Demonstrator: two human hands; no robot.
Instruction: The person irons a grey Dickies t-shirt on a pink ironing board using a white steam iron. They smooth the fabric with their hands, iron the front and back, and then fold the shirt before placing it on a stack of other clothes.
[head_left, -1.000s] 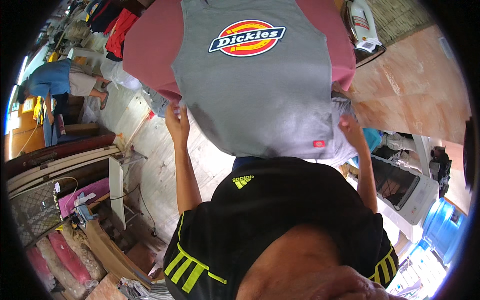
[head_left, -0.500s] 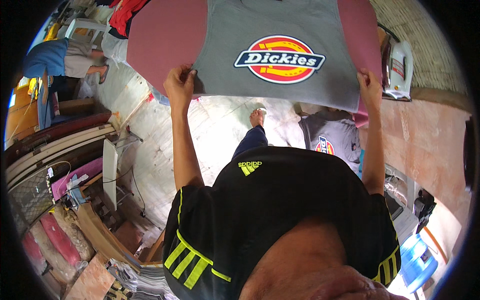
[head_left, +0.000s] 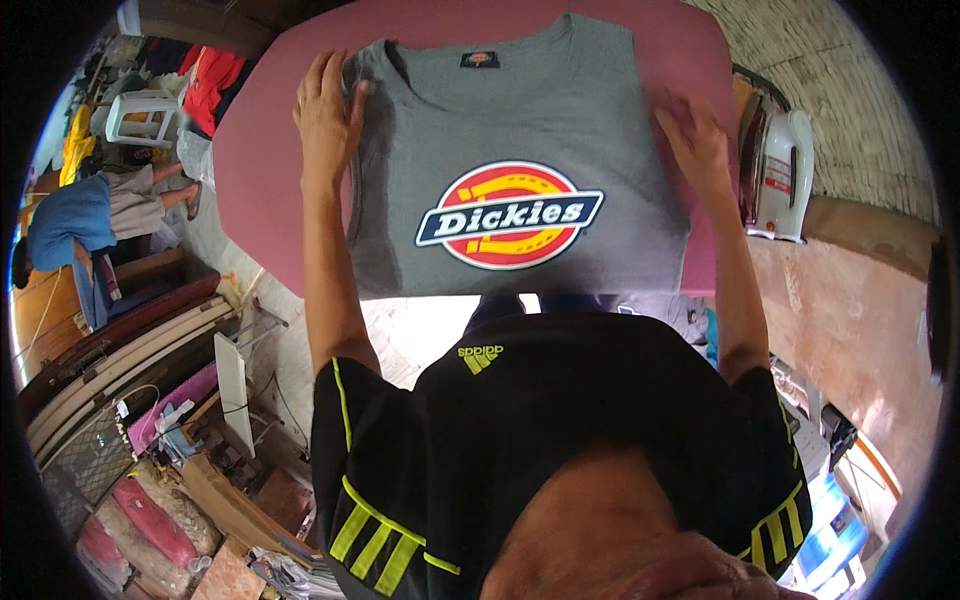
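A grey T-shirt (head_left: 390,200) with a red, yellow and blue printed emblem lies spread on a dark-red padded board (head_left: 265,170). Its neckline, with a small dark label inside, faces away from me. My left hand (head_left: 328,120) is at the shirt's far left shoulder, fingers stretched out and thumb apart at the fabric's edge. On the other side, my right hand (head_left: 697,148) is open over the shirt's right edge, its fingertips slightly blurred; whether they touch the cloth I cannot tell.
A white iron (head_left: 785,175) stands right of the board. At far left, a person in a blue top (head_left: 75,220) bends over near a white plastic chair (head_left: 143,118). A blue water jug (head_left: 832,530) is at lower right; stacked boards and rolls line the left.
My hands have gone from the shirt's near corners to its far sides and let go of the hem. More of the shirt, including its neckline, now shows.
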